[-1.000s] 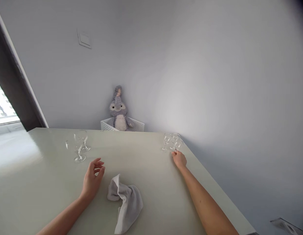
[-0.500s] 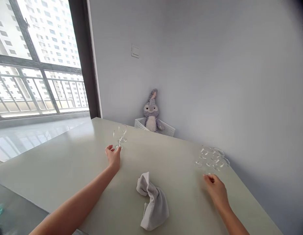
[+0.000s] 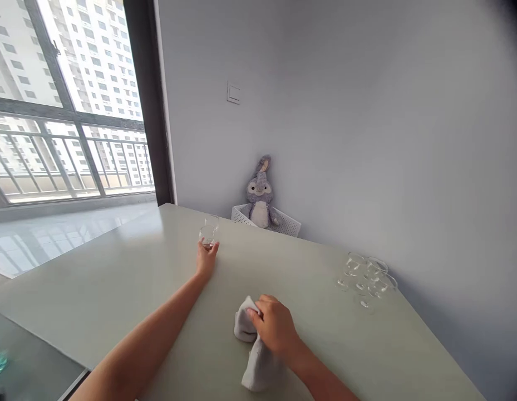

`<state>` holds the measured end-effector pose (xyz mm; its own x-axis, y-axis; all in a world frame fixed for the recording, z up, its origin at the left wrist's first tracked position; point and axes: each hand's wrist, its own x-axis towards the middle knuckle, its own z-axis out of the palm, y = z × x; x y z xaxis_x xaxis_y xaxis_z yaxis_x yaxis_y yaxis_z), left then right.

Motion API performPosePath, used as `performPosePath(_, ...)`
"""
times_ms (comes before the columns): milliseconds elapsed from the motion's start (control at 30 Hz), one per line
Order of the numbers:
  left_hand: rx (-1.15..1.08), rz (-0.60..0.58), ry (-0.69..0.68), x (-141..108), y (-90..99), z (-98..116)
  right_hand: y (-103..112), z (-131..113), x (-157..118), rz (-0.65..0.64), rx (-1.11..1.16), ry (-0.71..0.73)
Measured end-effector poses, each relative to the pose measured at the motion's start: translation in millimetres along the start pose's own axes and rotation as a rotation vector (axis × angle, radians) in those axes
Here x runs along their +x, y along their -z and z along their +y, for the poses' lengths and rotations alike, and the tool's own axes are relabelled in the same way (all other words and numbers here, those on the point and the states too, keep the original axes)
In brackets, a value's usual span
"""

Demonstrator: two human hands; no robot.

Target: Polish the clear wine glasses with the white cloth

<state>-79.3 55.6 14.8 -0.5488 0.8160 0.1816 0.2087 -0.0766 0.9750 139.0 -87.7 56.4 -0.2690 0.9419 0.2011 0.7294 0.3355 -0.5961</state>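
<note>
My left hand [image 3: 206,260] reaches to the far left part of the table, its thumb and fingers closed round the lower part of a clear wine glass [image 3: 207,233]. Just behind that glass stands a second clear glass [image 3: 213,222]. At the front middle, my right hand [image 3: 275,323] pinches the upper part of a crumpled grey cloth [image 3: 258,370]. The cloth lies bunched on the table, and my hand and wrist cover part of it.
Several clear stemmed glasses [image 3: 367,275] stand close together at the right, near the wall-side edge of the pale table [image 3: 166,334]. Beyond the far edge, a plush rabbit [image 3: 259,195] sits in a white perforated basket [image 3: 289,224]. A large window [image 3: 70,111] is at the left.
My right hand has moved left from beside the glass group and taken hold of the grey cloth. My left hand has closed round the nearer left glass. The view has shifted slightly.
</note>
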Motion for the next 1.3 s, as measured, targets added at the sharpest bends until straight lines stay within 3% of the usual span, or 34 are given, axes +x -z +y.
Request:
performPosePath(167, 0.044, -0.136, -0.154, -28, -10.4, 11, 8, 18, 24, 0.019, 0.905, -0.404)
performPosePath(233, 0.133, -0.193, -0.296, -44, -15.3, 17, 16, 21, 24, 0.118, 1.077, -0.485)
performPosePath(300, 0.257, -0.239, -0.469, -59, -19.7, 21, 24, 22, 20, 0.279, 1.058, -0.473)
performPosePath(400, 0.386, -0.253, -0.653, -74, -24.3, 23, 34, 19, 12, 0.467, 0.855, -0.322)
performPosePath(567, 0.510, -0.198, -0.862, -82, -26.8, 23, 34, 6, 13, 0.530, 0.780, -0.253)
performPosePath(700, 0.583, -0.260, -0.986, -85, -23.1, 27, 18, -8, 19, 0.403, 0.747, -0.160)
performPosePath(800, 0.607, -0.312, -1.042, -85, -19.5, 30, 10, -12, 19, 0.200, 0.798, -0.163)
performPosePath(900, 0.615, -0.371, -1.141, -86, -18.6, 32, 14, -8, 18, -0.050, 0.979, -0.220)
performPosePath(967, 0.626, -0.432, -1.220, -90, -19.8, 35, 18, -1, 17, -0.152, 1.037, -0.261)
performPosePath(1100, 0.685, -0.509, -1.296, -104, -23.0, 45, 19, 15, 14, -0.055, 1.016, -0.373)
performPosePath(1233, 0.692, -0.472, -1.353, -115, -22.4, 57, 24, 28, 9, -0.006, 1.292, -0.495)
performPosePath(1300, 0.643, -0.517, -1.358, -116, -19.8, 64, 32, 28, 5, -0.016, 1.326, -0.464)
